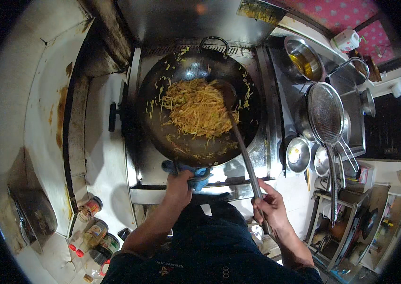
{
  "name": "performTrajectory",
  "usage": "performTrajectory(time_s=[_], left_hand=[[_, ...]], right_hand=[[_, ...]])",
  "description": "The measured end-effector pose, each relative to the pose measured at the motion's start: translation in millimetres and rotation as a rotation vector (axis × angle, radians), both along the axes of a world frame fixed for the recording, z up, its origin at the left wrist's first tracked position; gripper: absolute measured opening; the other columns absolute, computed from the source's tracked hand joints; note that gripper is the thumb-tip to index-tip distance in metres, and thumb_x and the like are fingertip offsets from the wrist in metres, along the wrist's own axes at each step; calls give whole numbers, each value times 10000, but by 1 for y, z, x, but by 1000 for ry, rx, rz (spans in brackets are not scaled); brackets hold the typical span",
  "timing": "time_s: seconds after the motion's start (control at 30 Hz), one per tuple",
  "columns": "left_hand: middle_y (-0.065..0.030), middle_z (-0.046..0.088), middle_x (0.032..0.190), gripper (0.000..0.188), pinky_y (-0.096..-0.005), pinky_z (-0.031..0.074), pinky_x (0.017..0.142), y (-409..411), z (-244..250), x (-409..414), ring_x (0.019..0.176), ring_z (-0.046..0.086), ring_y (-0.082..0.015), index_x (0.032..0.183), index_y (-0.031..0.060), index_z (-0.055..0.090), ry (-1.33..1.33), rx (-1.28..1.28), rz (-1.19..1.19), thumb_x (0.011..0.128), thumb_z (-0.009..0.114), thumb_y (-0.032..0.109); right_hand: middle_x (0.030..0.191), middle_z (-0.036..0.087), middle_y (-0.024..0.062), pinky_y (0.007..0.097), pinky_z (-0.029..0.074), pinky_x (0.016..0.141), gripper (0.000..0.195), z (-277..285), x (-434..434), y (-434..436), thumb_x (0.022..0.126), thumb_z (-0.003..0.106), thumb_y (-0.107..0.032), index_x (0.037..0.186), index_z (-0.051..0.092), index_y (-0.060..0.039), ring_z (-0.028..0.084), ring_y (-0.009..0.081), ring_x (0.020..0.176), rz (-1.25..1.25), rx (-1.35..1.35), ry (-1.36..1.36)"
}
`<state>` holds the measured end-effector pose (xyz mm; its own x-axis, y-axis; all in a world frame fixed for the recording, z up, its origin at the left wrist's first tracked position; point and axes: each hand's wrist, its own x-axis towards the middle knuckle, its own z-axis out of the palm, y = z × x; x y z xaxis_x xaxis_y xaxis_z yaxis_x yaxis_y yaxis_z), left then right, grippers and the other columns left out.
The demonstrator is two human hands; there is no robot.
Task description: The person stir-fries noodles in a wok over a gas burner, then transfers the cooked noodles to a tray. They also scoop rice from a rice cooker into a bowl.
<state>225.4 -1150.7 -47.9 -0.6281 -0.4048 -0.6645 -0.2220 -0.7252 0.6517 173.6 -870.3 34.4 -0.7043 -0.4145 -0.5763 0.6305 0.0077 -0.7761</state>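
A large dark wok (165, 138) sits on the stove in front of me, a looped handle (215, 38) at its far rim. Shredded food (197, 110), yellowish-brown with green bits, is heaped in the middle, and scraps cling to the wok's sides. My left hand (179, 188) grips the near handle through a blue cloth (198, 177). In my right hand (271, 207) is the long metal handle of a wok ladle or spatula (243, 149). Its dark head rests against the right side of the heap, partly hidden by food.
To the right are a metal bowl of yellow oil (305, 64), a mesh strainer (326, 110) and small metal bowls (298, 154). Several jars (95, 232) stand at lower left. A metal backsplash (193, 21) rises behind the stove. Shelving (342, 227) is at lower right.
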Motion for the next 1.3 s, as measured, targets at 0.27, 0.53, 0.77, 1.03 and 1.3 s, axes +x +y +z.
performTrajectory(time_s=[0.27, 0.53, 0.77, 1.03, 1.3], left_hand=[[-69, 622, 1077, 356, -382, 522, 774, -4, -17, 6, 964, 618, -231, 1170, 55, 546, -52, 134, 25, 825, 629, 24], [-69, 609, 1089, 376, -391, 523, 788, -5, -31, 7, 948, 625, -232, 1202, 87, 533, 0, 148, -2, 841, 618, 20], [-129, 642, 1109, 377, -450, 578, 885, -2, -14, 0, 1042, 662, -311, 1176, -3, 565, 126, 174, 47, 802, 576, -51], [-99, 666, 1040, 254, -426, 551, 813, -8, -54, 3, 982, 677, -314, 1042, 64, 621, 135, 124, 4, 801, 611, -15], [-88, 660, 918, 304, -377, 519, 791, -20, -68, 1, 910, 664, -261, 972, 50, 622, 37, 110, -93, 701, 731, -34]], right_hand=[[843, 619, 19, 224, 417, 515, 678, 35, 22, 33, 907, 580, 154, 1543, 414, -15, 511, 68, 579, -1, 196, 259], [912, 622, 8, 213, 442, 604, 681, 37, 0, 20, 893, 617, 133, 1534, 437, -14, 506, 51, 671, 37, 392, 247], [971, 688, 127, 278, 491, 611, 637, 11, -49, -41, 916, 645, 44, 1520, 455, -30, 558, 112, 674, 406, 498, 801], [889, 694, 190, 398, 550, 644, 648, 120, -3, 47, 822, 717, 22, 1445, 571, -79, 677, 311, 675, 714, 777, 916], [840, 672, 251, 455, 554, 533, 731, -2, -32, -10, 845, 570, 6, 1551, 391, -52, 683, 359, 610, 762, 1111, 1324]])
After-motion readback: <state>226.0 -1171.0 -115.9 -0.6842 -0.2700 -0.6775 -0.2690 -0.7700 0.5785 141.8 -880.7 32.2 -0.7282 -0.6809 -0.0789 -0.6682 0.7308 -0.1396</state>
